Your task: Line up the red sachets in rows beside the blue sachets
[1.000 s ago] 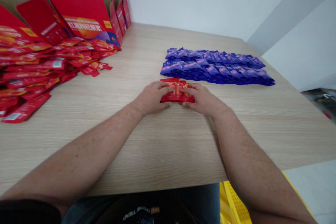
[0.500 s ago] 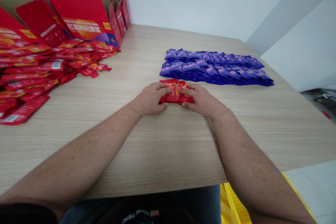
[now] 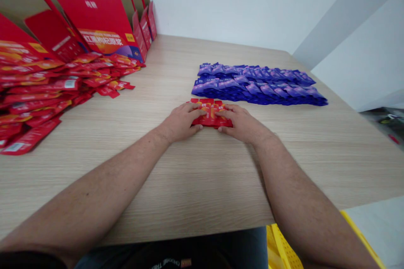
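Note:
Several small red sachets (image 3: 209,113) lie side by side in the middle of the table, just in front of the purple ones. From the left, my left hand (image 3: 184,121) grips them, fingers over the top and thumb at the near edge. My right hand (image 3: 243,122) holds the other end of the same group in a similar way. The fingers partly cover the outer sachets. Beyond them, purple sachets (image 3: 259,90) lie overlapped in two long rows.
A heap of loose red sachets (image 3: 47,92) spreads over the table's left side. Behind it stand open red cartons (image 3: 101,17) against the white wall. A yellow plastic crate (image 3: 284,248) is below the table's front edge at the right. A dark object (image 3: 386,119) shows at the far right.
The view has tilted slightly, so everything sits a little lower. Both hands stay on the red sachets, which look slightly more pressed together.

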The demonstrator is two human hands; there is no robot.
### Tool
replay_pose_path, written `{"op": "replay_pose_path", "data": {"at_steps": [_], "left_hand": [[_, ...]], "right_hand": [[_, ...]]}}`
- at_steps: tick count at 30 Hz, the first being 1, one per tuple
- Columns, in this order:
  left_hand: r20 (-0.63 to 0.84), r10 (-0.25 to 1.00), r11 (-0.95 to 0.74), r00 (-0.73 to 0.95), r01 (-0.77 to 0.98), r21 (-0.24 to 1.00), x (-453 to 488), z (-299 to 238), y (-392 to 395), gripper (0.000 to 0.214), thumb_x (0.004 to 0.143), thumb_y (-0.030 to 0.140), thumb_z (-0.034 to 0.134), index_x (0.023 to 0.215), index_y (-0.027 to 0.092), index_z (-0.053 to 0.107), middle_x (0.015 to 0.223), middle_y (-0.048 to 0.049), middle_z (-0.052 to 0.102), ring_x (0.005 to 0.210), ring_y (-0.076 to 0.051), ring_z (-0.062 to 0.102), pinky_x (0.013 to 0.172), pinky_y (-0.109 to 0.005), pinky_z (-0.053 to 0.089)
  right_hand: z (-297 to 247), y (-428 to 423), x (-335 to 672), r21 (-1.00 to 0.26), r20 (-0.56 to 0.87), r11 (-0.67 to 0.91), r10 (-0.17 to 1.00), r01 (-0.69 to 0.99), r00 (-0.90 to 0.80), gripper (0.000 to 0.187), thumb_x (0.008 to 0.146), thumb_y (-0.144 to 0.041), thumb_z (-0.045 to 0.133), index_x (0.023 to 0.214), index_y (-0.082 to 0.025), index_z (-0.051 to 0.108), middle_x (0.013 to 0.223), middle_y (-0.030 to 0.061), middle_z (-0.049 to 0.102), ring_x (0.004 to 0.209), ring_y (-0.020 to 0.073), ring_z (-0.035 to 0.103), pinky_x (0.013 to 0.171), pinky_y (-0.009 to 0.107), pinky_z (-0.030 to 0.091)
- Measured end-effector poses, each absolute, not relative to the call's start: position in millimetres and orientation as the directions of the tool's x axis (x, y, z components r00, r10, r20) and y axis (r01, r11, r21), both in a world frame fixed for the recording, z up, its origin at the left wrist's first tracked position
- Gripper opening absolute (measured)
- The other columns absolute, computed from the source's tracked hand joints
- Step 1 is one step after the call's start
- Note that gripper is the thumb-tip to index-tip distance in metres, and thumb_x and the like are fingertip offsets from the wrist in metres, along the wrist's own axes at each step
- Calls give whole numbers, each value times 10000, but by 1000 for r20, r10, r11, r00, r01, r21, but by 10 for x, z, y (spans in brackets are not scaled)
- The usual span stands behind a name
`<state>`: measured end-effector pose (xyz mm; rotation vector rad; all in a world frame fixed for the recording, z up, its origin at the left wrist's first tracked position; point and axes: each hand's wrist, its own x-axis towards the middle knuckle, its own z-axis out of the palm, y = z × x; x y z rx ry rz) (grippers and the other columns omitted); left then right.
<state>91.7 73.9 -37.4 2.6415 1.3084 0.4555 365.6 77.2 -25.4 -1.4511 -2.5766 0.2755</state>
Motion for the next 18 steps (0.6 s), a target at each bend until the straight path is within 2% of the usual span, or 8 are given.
{"op": "replay_pose_path", "data": {"at_steps": [7, 11, 14, 18], "left_hand": [[204, 800, -601, 565, 752, 272, 923, -382, 735, 521, 970, 365, 688, 1463, 199, 661, 1546, -170, 589, 1453, -358, 536, 1241, -528, 448], [197, 801, -598, 565, 758, 261, 928, -387, 737, 530, 976, 376, 680, 1471, 189, 654, 1557, -171, 581, 1468, -361, 522, 1256, -520, 429], [191, 803, -596, 565, 761, 254, 928, -388, 742, 530, 978, 381, 675, 1473, 194, 652, 1560, -168, 578, 1467, -361, 523, 1256, -521, 429], [193, 799, -601, 569, 758, 254, 924, -382, 743, 523, 981, 387, 662, 1473, 213, 649, 1555, -155, 583, 1468, -351, 526, 1252, -521, 434]], "right_hand": [[-257, 773, 3669, -257, 55, 506, 858, 824, -510, 647, 916, -480, 789, 1516, -273, 660, 1591, 161, 538, 1483, 393, 497, 1252, 568, 408], [-146, 777, 3781, -316, 33, 510, 848, 800, -528, 883, 804, -406, 886, 1602, -224, 555, 1615, 167, 531, 1509, 370, 478, 1285, 535, 374], [-16, 775, 3884, -361, 37, 543, 821, 758, -570, 993, 736, -326, 916, 1632, -229, 500, 1588, 131, 581, 1491, 341, 505, 1281, 508, 381], [72, 775, 3933, -365, 16, 538, 820, 760, -573, 901, 689, -226, 908, 1537, -251, 603, 1521, 98, 654, 1426, 349, 574, 1247, 507, 416]]}}
